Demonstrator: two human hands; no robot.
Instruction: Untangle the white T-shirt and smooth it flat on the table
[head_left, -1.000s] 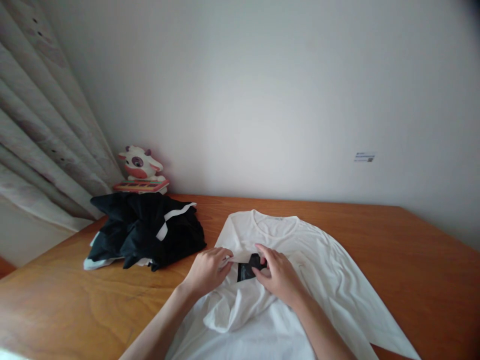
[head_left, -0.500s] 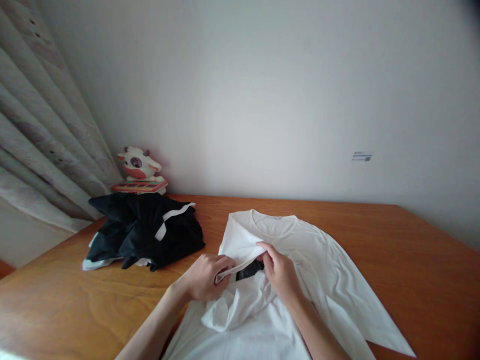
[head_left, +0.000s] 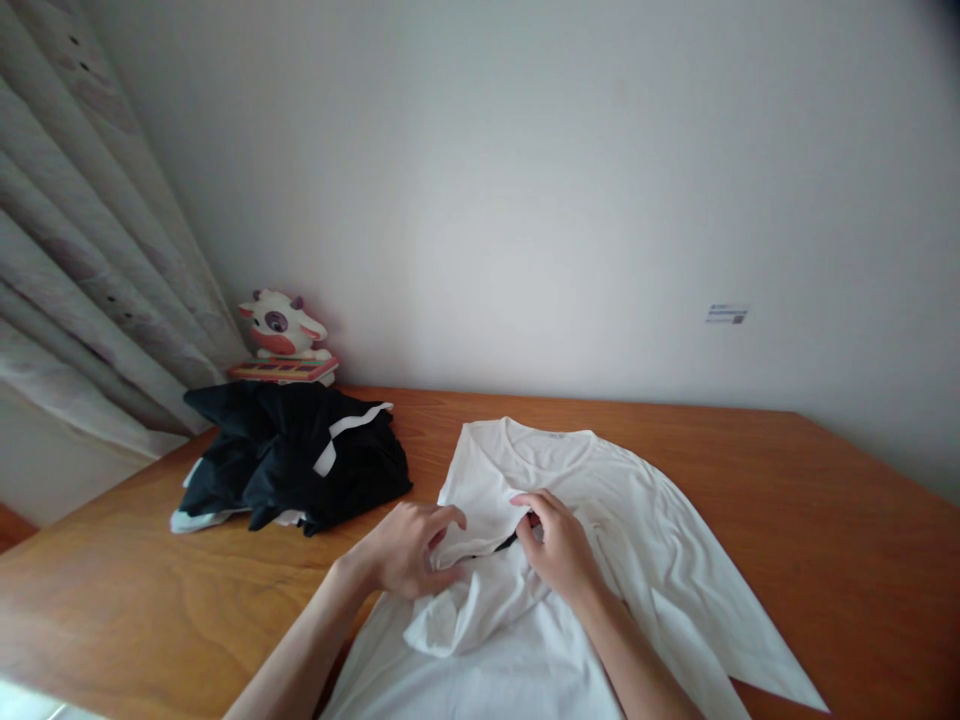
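A white long-sleeved shirt [head_left: 495, 680] lies spread on the wooden table, its neckline toward the wall. One sleeve stretches out to the right, and some cloth is bunched in the middle. At the left of a folded-over edge is my left hand [head_left: 409, 548], thumb and fingers apart around the cloth without pinching it. My right hand [head_left: 556, 545] has its index finger on top of the same edge and its thumb under it, gripping the shirt loosely. Between the hands, a thin dark patch [head_left: 507, 542] shows beneath the edge.
A heap of black clothing [head_left: 292, 455] with a white stripe lies at the left of the table [head_left: 750, 470]. Behind it stands a cow-shaped toy keyboard [head_left: 285, 340]. A patterned curtain [head_left: 90, 270] hangs at the left, and a small label [head_left: 727, 314] is on the wall.
My left hand has let go of the shirt's edge and spread its fingers. The raised edge has dropped, so the dark gap beneath has narrowed. My right hand stays near the same spot.
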